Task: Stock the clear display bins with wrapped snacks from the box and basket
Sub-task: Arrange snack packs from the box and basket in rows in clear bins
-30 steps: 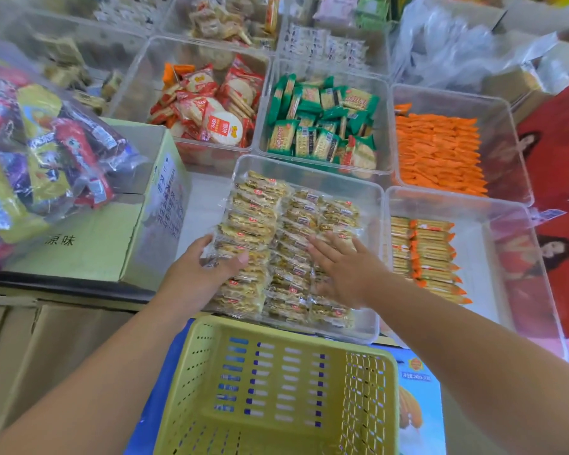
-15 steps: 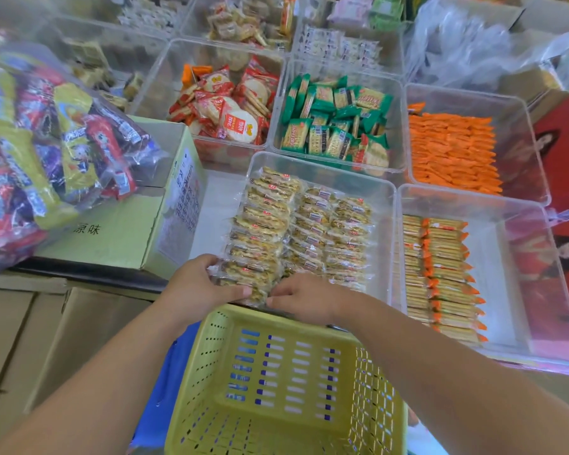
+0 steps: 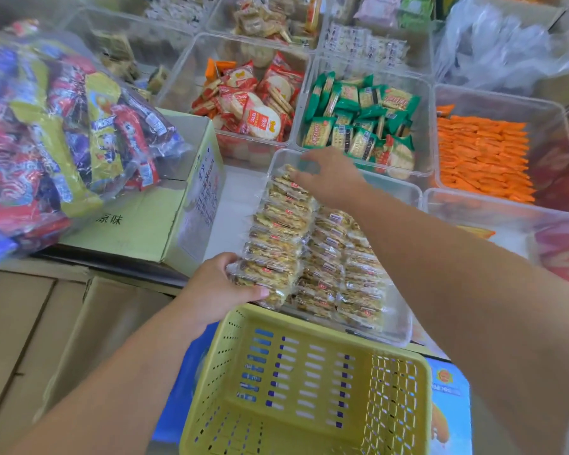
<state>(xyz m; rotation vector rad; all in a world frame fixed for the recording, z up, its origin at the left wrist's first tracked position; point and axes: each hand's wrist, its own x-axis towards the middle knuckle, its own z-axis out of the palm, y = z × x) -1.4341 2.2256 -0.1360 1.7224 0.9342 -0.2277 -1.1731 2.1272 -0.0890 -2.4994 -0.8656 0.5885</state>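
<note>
Left hand (image 3: 220, 284) clamps the near end of the left row of clear-wrapped peanut brittle bars (image 3: 278, 238), fingers curled over the packs and thumb under them at the bin's front-left corner. Right hand (image 3: 334, 180) reaches to twelve o'clock of that row, fingers spread loosely and fingertips touching the farthest pack; it presses rather than grips, as far as I can tell. Between them, the two hands seem to be squeezing the row straight.

These bars sit in the clear display bin (image 3: 404, 336) at centre, in three rows that nearly fill it. At six o'clock, the yellow plastic basket (image 3: 421, 389) shows only its perforated floor, so its load looks already transferred.

At nine o'clock, a big clear bag of mixed wrapped candies (image 3: 63, 139) rests on a green cardboard box (image 3: 145, 231), apparently unopened stock. At three o'clock, another bin (image 3: 506, 211) looks only partly filled, though an arm hides much of it. Bins at twelve and one o'clock already hold red-wrapped rice crackers (image 3: 257, 103) and green-wrapped biscuits (image 3: 358, 119).
</note>
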